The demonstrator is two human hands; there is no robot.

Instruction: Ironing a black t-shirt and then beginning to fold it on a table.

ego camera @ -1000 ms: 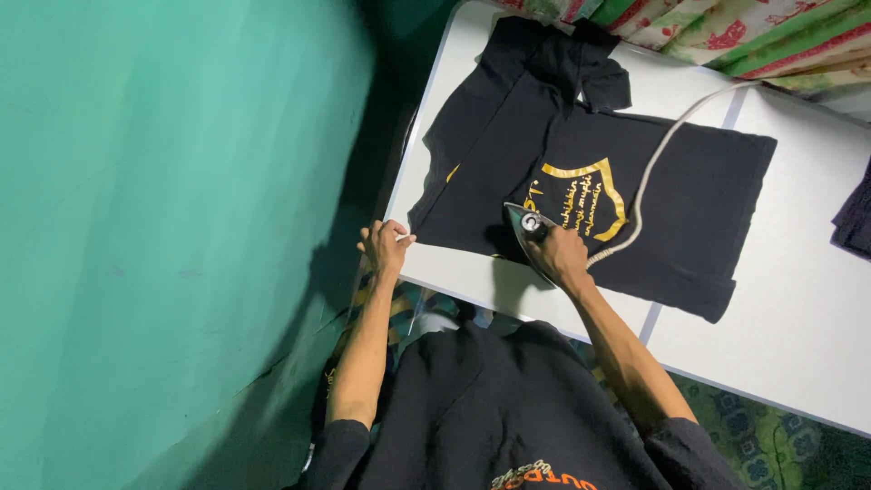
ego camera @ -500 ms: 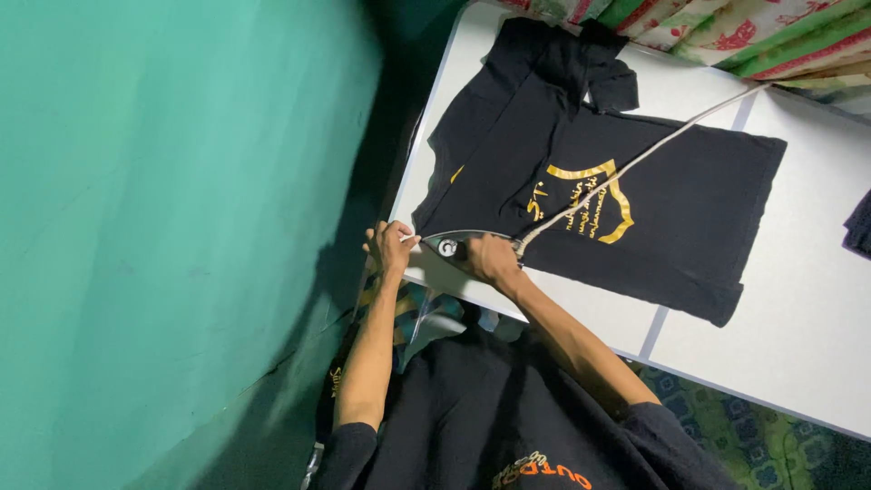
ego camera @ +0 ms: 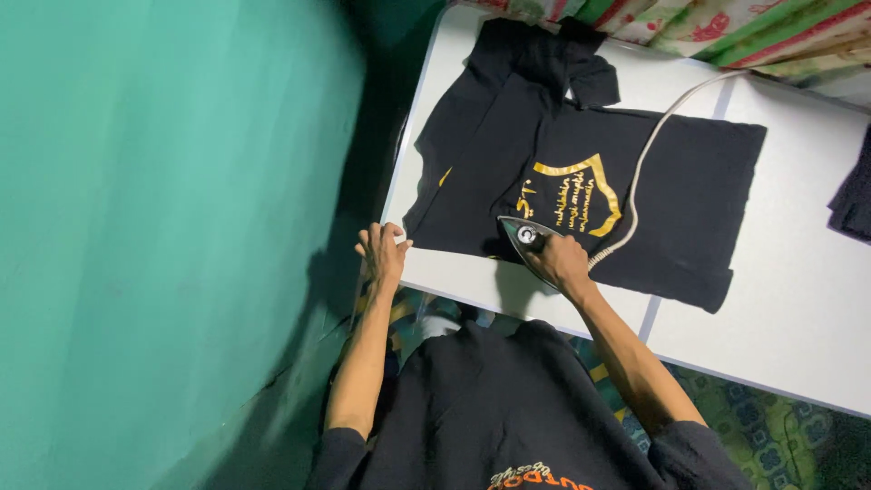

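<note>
Since half a second ago, my iron (ego camera: 526, 238) has slid right, back beside the gold print.
Right hand (ego camera: 561, 259) grips it closed; left hand (ego camera: 384, 254) pins the shirt (ego camera: 689, 191) hem. I'd skirt the print.

Teal wall (ego camera: 163, 227) at left, white table (ego camera: 798, 318), floral striped cloth (ego camera: 726, 27) along the far edge, dark garment (ego camera: 855, 195) at the right edge, green patterned floor covering (ego camera: 771, 436) below the table

Left hand (ego camera: 383, 252) fingers curled, arm stretched forward; right hand (ego camera: 561, 260) closed in grip, elbow bent.
</note>
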